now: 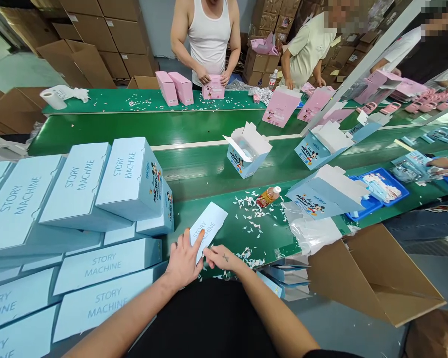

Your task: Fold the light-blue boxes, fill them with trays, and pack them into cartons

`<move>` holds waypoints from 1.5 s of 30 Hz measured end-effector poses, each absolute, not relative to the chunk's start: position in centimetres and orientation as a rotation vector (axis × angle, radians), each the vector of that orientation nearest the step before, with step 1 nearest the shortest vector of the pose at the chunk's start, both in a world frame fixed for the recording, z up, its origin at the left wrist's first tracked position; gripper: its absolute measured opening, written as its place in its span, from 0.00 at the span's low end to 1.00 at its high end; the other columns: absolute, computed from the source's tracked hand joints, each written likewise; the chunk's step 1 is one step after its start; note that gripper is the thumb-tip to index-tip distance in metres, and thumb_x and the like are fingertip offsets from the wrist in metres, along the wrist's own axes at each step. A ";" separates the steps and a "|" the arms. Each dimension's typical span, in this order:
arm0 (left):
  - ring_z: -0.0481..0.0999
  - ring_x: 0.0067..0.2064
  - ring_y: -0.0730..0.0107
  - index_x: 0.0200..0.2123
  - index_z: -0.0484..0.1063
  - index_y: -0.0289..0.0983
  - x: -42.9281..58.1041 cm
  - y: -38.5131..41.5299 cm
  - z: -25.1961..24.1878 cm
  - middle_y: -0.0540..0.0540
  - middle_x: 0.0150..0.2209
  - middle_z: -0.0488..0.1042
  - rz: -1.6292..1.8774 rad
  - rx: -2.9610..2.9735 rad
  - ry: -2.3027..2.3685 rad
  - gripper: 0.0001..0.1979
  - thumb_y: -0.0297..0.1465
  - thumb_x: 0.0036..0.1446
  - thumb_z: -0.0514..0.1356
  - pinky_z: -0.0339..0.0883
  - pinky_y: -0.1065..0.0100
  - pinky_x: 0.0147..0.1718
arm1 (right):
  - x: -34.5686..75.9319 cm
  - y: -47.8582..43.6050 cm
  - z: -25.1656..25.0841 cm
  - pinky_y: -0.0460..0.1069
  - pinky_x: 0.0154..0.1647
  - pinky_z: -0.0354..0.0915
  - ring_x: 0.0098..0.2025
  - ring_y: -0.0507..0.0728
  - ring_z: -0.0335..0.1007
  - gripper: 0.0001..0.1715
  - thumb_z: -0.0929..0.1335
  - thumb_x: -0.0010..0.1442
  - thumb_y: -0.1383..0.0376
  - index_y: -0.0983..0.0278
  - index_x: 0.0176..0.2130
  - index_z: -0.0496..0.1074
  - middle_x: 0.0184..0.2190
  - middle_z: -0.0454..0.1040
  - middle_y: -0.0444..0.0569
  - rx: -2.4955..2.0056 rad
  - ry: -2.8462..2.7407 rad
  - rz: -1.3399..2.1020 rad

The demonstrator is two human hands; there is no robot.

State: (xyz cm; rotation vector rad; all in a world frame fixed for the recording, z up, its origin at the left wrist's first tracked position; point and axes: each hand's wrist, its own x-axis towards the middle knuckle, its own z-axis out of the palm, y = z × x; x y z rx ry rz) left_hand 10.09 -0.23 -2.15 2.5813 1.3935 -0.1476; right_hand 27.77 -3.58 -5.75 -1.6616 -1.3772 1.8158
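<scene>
A light-blue story machine box [217, 217] lies on the green bench just ahead of me, its STORY MACHINE face turned up. My left hand [183, 257] grips its left side, with the index finger stretched across the lettering. At the near right edge, the curled fingers of my right hand [221, 258] pinch the box; the fingertips are partly hidden. To the left, finished-looking light-blue boxes [121, 171] with the same lettering are stacked in layers, close to my left hand. Small paper scraps [252, 219] are scattered right of the box.
A drink bottle [268, 197] lies beside an open blue box [319, 191]. More open blue boxes [248, 149] stand on the green conveyor [194, 174]. Blue trays [395, 191] and an open carton [373, 278] are right. Across, a person [211, 40] handles a pink box [213, 88].
</scene>
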 end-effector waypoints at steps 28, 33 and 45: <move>0.61 0.56 0.39 0.71 0.44 0.35 10.2 -0.5 -2.2 0.24 0.65 0.51 -0.214 2.561 1.418 0.43 0.33 0.55 0.58 0.57 0.50 0.47 | 23.3 -3.1 -3.8 0.50 0.40 0.65 0.36 0.60 0.76 0.28 0.57 0.70 0.59 0.66 0.28 0.75 0.27 0.78 0.54 -2.049 -1.730 1.532; 0.61 0.57 0.43 0.70 0.47 0.36 9.7 0.5 -1.1 0.28 0.64 0.54 -0.073 2.389 1.350 0.44 0.31 0.51 0.60 0.57 0.50 0.50 | 27.5 0.8 -0.3 0.46 0.34 0.66 0.28 0.53 0.74 0.20 0.62 0.66 0.58 0.64 0.31 0.77 0.24 0.78 0.45 -1.611 -1.821 2.065; 0.57 0.66 0.44 0.69 0.51 0.50 -2.3 2.9 13.8 0.48 0.65 0.62 0.061 2.278 1.123 0.45 0.31 0.46 0.58 0.57 0.43 0.61 | 41.4 20.9 2.3 0.65 0.57 0.59 0.62 0.70 0.56 0.40 0.69 0.60 0.50 0.67 0.63 0.59 0.61 0.61 0.65 -2.421 -1.858 0.226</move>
